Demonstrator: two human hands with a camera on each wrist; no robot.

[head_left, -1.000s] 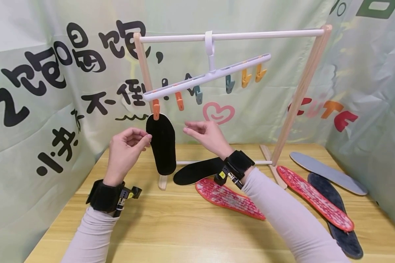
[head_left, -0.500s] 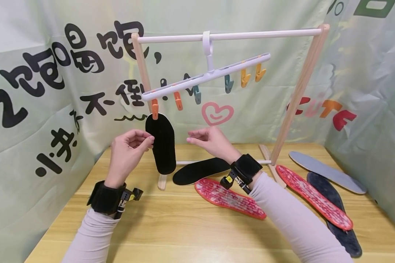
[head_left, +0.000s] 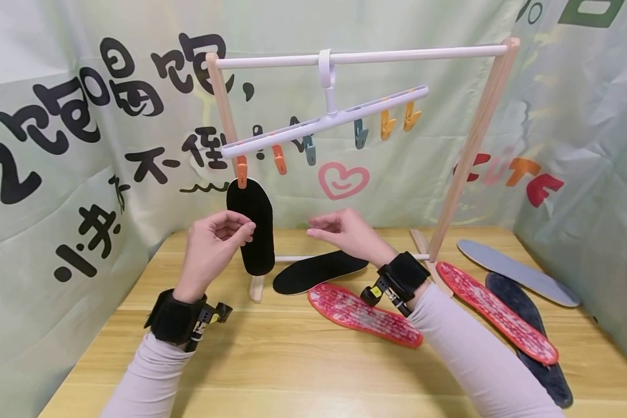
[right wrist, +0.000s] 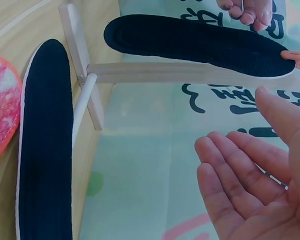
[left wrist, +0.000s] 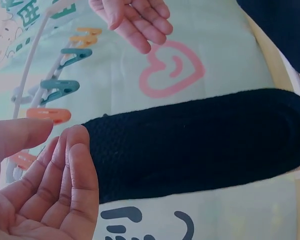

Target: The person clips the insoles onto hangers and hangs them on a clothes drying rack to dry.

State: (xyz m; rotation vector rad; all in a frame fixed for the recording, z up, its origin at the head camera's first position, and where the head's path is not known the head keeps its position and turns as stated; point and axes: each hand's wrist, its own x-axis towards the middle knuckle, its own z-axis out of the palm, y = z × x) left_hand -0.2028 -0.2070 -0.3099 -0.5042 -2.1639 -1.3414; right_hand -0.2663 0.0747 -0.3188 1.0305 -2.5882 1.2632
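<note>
A black insole [head_left: 258,238] hangs upright from the leftmost orange clip [head_left: 242,172] of a white hanger [head_left: 292,132]. In front of it my left hand [head_left: 214,247] hovers, its fingers loosely bent. The left wrist view shows a gap between thumb and fingertips [left wrist: 77,140], with nothing held. My right hand [head_left: 352,235] is raised to the right of the hanging insole, fingers relaxed and holding nothing. Below that hand a second black insole [head_left: 308,273] lies on the table, beside a red-and-white patterned insole [head_left: 363,316].
The hanger hooks over the white rod [head_left: 407,54] of a wooden rack [head_left: 475,145] and tilts down to the left. Other orange, teal and yellow clips [head_left: 386,125] hang along it. At right lie a grey insole [head_left: 517,271], another red one [head_left: 496,313] and a dark one [head_left: 551,383].
My left hand has moved slightly right, across the front of the hanging insole. My right hand has drawn back right and a little lower. The hanging insole has shifted slightly left in view.
</note>
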